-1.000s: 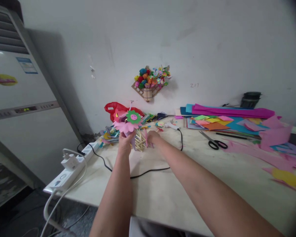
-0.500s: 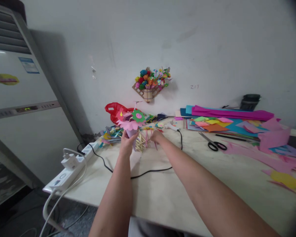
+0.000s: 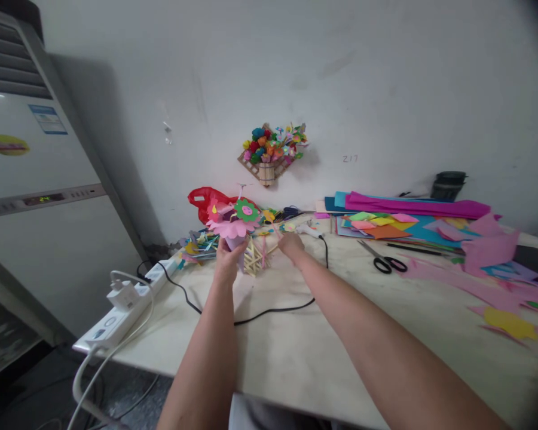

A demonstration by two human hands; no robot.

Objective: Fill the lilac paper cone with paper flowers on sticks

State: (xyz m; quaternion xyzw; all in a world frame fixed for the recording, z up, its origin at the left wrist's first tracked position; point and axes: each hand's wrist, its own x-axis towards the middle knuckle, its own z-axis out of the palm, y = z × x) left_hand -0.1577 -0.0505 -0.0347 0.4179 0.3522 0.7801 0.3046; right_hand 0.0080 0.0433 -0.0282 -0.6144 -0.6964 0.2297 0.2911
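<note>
My left hand (image 3: 226, 258) grips the stem of a paper flower bunch (image 3: 233, 220) with pink petals and a green flower on top, held upright above the table. Beside it stands a small lattice basket of wooden sticks (image 3: 255, 257). My right hand (image 3: 290, 245) is at the basket's right side, its fingers pinched on a thin stick that points toward the basket. Both arms reach far forward over the pale table (image 3: 296, 340).
A white power strip (image 3: 121, 310) with a plugged charger lies at the left edge, with a black cable (image 3: 269, 310) crossing the table. Black scissors (image 3: 383, 260) and stacked coloured paper (image 3: 407, 218) lie right. A red bag (image 3: 204, 200), wall flower basket (image 3: 271, 152) and air conditioner (image 3: 36, 197) stand behind.
The flower bunch and basket have shifted slightly away and down toward the table. My right hand has moved a little right and back from the basket.
</note>
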